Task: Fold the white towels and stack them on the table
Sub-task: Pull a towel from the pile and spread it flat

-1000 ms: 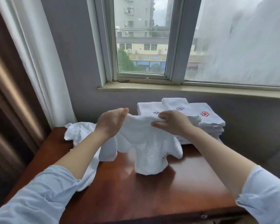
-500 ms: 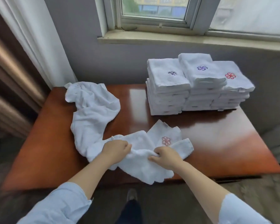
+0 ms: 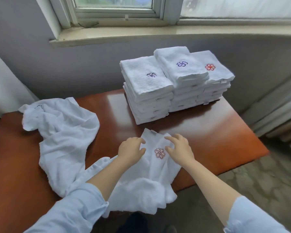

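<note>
A white towel with a red flower emblem (image 3: 158,167) lies at the table's front edge, its lower part hanging over the edge. My left hand (image 3: 130,152) and my right hand (image 3: 179,149) rest on it, either side of the emblem, fingers bent loosely on the cloth. Whether they pinch it is unclear. Three stacks of folded white towels (image 3: 173,84) stand side by side at the back right of the brown table (image 3: 217,137). A crumpled white towel (image 3: 62,137) lies at the left.
A windowsill and window run along the grey wall behind the table. A white curtain hangs at the far left. Patterned floor shows to the right and below the table edge.
The towel was held up in both hands, then brought down to the table's front. My hands have shifted up to either side of the emblem. The view has tilted downward.
</note>
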Demonstrator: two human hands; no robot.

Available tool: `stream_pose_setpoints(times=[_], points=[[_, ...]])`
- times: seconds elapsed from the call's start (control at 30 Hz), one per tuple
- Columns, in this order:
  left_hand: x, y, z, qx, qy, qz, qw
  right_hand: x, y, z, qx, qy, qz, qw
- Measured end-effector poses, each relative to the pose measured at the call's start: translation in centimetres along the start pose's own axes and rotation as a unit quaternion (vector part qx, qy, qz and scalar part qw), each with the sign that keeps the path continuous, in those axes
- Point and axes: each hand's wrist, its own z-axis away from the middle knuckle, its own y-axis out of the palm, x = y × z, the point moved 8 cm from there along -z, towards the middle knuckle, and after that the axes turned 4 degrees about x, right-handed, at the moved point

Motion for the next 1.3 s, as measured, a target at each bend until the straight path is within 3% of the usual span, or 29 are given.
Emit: stream_pose_setpoints(times=[0.17, 0.5, 0.6, 0.8, 0.9, 1.1, 1.3], points=[[0.1, 2.3, -3.6, 0.082, -0.026, -0.002, 0.996, -0.9, 1.7, -1.7, 0.079, 0.008, -0.002, 0.997], [-0.4, 4.5, -6.9, 0.128, -0.134, -0.025, 0.982, -3.6, -0.7, -1.8, 0.009, 0.018, -0.049, 0.999], [-2.7, 4.4, -8.2, 0.13, -0.099, -0.042, 0.986, -5.6, -2.1, -1.7, 0.007, 0.01, -0.045, 0.999], [-11.6, 0.1, -12.8, -0.044, -0.014, 0.081, 0.996, -11.9, -7.6, -3.3, -0.033, 0.024, -0.053, 0.998], [-17.0, -1.5, -15.4, -0.079, 0.017, 0.126, 0.989, -16.6, -11.8, -4.3, -0.065, 0.054, -0.062, 0.994], [-27.3, -0.3, -21.5, -0.06, 0.073, 0.134, 0.986, -25.6, -18.1, -5.8, -0.108, 0.109, -0.078, 0.985], [-32.0, 4.4, -25.6, 0.019, 0.088, 0.141, 0.986, -31.8, -20.4, -7.2, -0.102, 0.15, -0.072, 0.981]])
